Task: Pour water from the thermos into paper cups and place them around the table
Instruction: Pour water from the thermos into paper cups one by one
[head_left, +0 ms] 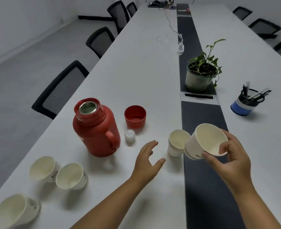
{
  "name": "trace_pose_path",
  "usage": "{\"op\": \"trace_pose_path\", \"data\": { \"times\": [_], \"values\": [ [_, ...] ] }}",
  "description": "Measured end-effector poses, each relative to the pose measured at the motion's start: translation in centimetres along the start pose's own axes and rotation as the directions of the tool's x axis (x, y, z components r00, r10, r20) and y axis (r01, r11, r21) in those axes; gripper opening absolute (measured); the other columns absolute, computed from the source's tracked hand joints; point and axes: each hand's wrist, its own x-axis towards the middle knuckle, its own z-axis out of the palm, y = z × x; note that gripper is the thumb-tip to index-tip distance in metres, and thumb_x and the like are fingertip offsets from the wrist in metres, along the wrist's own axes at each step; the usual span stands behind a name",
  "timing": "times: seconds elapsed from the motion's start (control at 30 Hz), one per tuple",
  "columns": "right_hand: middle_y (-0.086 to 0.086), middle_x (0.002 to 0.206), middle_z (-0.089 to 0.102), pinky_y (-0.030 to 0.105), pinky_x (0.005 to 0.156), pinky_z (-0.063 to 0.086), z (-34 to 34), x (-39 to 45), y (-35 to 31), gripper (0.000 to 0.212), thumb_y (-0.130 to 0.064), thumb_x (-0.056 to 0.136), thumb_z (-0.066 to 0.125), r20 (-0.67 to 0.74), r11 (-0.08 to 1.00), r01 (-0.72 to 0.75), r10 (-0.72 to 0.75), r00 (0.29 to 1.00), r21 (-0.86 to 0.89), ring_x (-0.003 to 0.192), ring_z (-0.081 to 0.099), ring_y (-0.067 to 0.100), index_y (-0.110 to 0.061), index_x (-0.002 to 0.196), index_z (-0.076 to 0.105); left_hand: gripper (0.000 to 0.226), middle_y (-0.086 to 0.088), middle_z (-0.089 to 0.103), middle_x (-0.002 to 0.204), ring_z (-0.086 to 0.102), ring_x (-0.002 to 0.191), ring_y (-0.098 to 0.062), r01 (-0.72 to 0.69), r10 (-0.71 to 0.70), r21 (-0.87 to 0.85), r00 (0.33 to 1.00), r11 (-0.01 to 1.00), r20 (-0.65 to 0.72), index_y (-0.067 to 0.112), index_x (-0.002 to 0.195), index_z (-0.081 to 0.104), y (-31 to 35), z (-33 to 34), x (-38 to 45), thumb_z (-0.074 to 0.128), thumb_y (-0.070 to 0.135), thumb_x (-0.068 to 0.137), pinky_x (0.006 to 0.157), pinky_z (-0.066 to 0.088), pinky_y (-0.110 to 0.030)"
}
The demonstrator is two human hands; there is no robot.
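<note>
A red thermos (96,129) stands uncapped on the white table (136,71), its handle facing me. Its red cap (135,116) sits mouth up to the right, and a small white stopper (129,136) lies between them. My right hand (230,156) grips a tilted stack of paper cups (205,141) above the table. One paper cup (176,143) stands just left of the stack. My left hand (147,158) hovers open, left of that cup. Three more paper cups (43,168) (71,176) (15,210) stand at the near left edge.
A dark strip (200,113) runs down the table's middle, with a potted plant (200,73) and a white power adapter (180,48) on it. A blue pen holder (247,103) stands at the right. Black chairs (58,91) line both sides.
</note>
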Motion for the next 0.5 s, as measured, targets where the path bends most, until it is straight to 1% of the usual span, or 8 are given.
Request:
{"op": "trace_pose_path", "data": {
  "times": [0.07, 0.1, 0.17, 0.27, 0.33, 0.4, 0.43, 0.5],
  "values": [
    [-0.024, 0.116, 0.051, 0.001, 0.077, 0.042, 1.2, -1.9, -0.9, 0.037, -0.076, 0.057, 0.055, 0.098, 1.0, 0.006, -0.008, 0.995, 0.02, 0.105, 0.043, -0.011, -0.044, 0.071, 0.042, 0.041, 0.027, 0.043, 0.117, 0.04, 0.11, 0.02, -0.019, 0.02, 0.026, 0.998, 0.999, -0.058, 0.04, 0.11, 0.045, -1.7, -2.0, -4.0, 0.055, 0.042, 0.07, 0.09, 0.035, 0.0],
    [-0.034, 0.112, 0.049, 0.002, 0.077, 0.042, 2.2, -3.0, -1.3, 0.039, -0.076, 0.056, 0.057, 0.149, 0.999, -0.008, 0.002, 0.989, 0.035, 0.105, 0.043, -0.013, -0.044, 0.072, 0.042, 0.04, 0.027, 0.045, 0.116, 0.04, 0.11, 0.021, -0.012, 0.016, 0.044, 0.995, 0.999, -0.098, 0.038, 0.108, 0.048, -2.9, -3.1, -6.2, 0.051, 0.045, 0.069, 0.09, 0.035, 0.0],
    [-0.044, 0.106, 0.047, 0.004, 0.077, 0.041, 5.1, -5.2, -2.2, 0.045, -0.07, 0.045, 0.066, 0.256, 0.989, -0.107, 0.078, 0.963, 0.103, 0.1, 0.046, -0.012, -0.047, 0.076, 0.044, 0.039, 0.028, 0.048, 0.114, 0.042, 0.109, 0.019, 0.024, -0.008, 0.089, 0.983, 0.996, -0.184, 0.034, 0.107, 0.054, -5.3, -5.6, -10.6, 0.048, 0.045, 0.07, 0.091, 0.037, -0.003],
    [-0.041, 0.101, 0.05, 0.0, 0.076, 0.038, 10.6, -9.0, -3.8, 0.059, -0.055, 0.035, 0.068, 0.431, 0.964, -0.213, 0.125, 0.894, 0.161, 0.097, 0.046, -0.017, -0.061, 0.088, 0.041, 0.024, 0.039, 0.054, 0.11, 0.043, 0.11, 0.019, 0.127, -0.088, 0.142, 0.963, 0.982, -0.254, 0.045, 0.092, 0.058, -9.1, -9.8, -17.2, 0.051, 0.045, 0.07, 0.092, 0.035, -0.002],
    [-0.034, 0.102, 0.049, -0.002, 0.078, 0.034, 14.5, -11.3, -5.1, 0.066, -0.053, 0.038, 0.064, 0.529, 0.967, -0.203, 0.092, 0.843, 0.155, 0.098, 0.044, -0.02, -0.052, 0.1, 0.039, 0.03, 0.051, 0.039, 0.118, 0.039, 0.111, 0.023, 0.191, -0.116, 0.209, 0.939, 0.959, -0.325, 0.046, 0.1, 0.053, -11.2, -12.6, -21.1, 0.049, 0.046, 0.07, 0.093, 0.031, 0.001],
    [-0.03, 0.111, 0.037, -0.006, 0.081, 0.028, 18.1, -13.6, -6.6, 0.08, -0.055, 0.042, 0.061, 0.634, 0.971, -0.187, 0.052, 0.772, 0.149, 0.098, 0.042, -0.017, -0.037, 0.115, 0.033, 0.033, 0.053, 0.033, 0.12, 0.032, 0.113, 0.028, 0.228, -0.091, 0.317, 0.915, 0.921, -0.394, 0.042, 0.106, 0.049, -13.2, -15.0, -24.2, 0.048, 0.046, 0.073, 0.096, 0.024, 0.004],
    [-0.029, 0.112, 0.034, -0.008, 0.082, 0.024, 19.7, -14.6, -7.4, 0.086, -0.054, 0.045, 0.06, 0.674, 0.975, -0.167, 0.026, 0.739, 0.145, 0.098, 0.039, -0.016, -0.028, 0.122, 0.034, 0.033, 0.05, 0.034, 0.123, 0.027, 0.116, 0.029, 0.24, -0.068, 0.379, 0.908, 0.894, -0.413, 0.037, 0.107, 0.049, -13.9, -16.2, -25.4, 0.047, 0.048, 0.077, 0.098, 0.02, 0.005],
    [-0.026, 0.113, 0.031, -0.009, 0.083, 0.021, 22.4, -16.0, -9.0, 0.084, -0.049, 0.049, 0.062, 0.702, 0.978, -0.148, 0.0, 0.712, 0.15, 0.1, 0.032, -0.018, -0.021, 0.124, 0.035, 0.034, 0.026, 0.048, 0.126, 0.024, 0.124, 0.021, 0.238, -0.01, 0.49, 0.906, 0.839, -0.422, 0.03, 0.106, 0.05, -15.0, -18.4, -27.1, 0.036, 0.055, 0.088, 0.101, 0.017, 0.001]
  ]
}}
